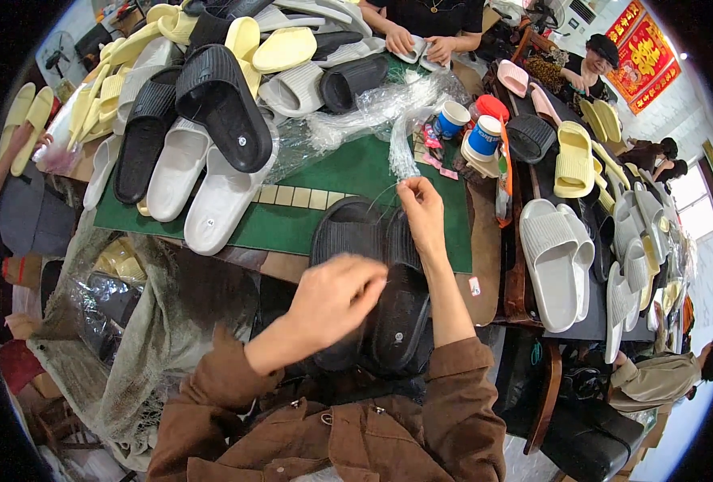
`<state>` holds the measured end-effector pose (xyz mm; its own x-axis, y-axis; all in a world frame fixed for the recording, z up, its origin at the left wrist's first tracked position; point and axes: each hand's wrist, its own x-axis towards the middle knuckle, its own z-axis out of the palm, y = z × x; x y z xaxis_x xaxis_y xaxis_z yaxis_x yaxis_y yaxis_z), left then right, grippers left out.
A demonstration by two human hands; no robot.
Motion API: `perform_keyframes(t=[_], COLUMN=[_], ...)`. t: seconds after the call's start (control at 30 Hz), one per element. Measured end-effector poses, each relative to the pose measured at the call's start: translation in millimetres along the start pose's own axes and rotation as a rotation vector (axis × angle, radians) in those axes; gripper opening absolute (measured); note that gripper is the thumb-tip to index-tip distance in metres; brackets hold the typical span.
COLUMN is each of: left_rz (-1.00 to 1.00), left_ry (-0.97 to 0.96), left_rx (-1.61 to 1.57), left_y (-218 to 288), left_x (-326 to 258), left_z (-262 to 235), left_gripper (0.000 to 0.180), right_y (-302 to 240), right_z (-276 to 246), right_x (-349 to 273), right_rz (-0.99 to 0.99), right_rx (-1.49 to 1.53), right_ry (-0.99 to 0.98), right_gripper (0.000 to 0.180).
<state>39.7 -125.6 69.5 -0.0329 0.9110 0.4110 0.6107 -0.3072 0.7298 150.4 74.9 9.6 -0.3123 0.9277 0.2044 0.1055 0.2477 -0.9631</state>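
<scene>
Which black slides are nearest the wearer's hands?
The side-by-side black pair at the table's near edge: left hand overlaps it in view, right hand is by its toe end. Other black slides lie farther off.

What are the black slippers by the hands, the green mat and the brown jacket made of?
Black slippers: probably moulded foam or rubber; matte, ribbed straps.
Green mat: perhaps rubber or plastic; flat, dull surface leaves it open.
Brown jacket: likely cotton-type cloth; matte, with soft folds and seams.
</scene>
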Motion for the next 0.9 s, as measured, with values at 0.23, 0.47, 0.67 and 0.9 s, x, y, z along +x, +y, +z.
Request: perform_keyframes(t=[0.23, 0.47, 0.67, 0.9], left_rz=[-0.064, -0.233, -0.302, -0.178], left_ry=[0.188, 0.199, 0.187, 0.18], left_rx=[-0.052, -0.28, -0.134, 0.159], left_y=[-78, -85, -81, -80], left_x=[84, 103, 99, 93], left_z=[42, 62, 52, 60], left_gripper=[0.041, 0.022, 0.019, 0.012], right_y=[-6, -6, -9, -11], right_z=[8, 7, 6, 9], right_x=[-6, -9, -13, -12], right_rz=[-0.147, -0.147, -0.238, -0.24], right_rx=[0.05, -0.049, -0.24, -0.316], right_ry=[0.005, 0.115, 0.009, 0.042], right_gripper=[0.01, 0.007, 0.008, 0.01])
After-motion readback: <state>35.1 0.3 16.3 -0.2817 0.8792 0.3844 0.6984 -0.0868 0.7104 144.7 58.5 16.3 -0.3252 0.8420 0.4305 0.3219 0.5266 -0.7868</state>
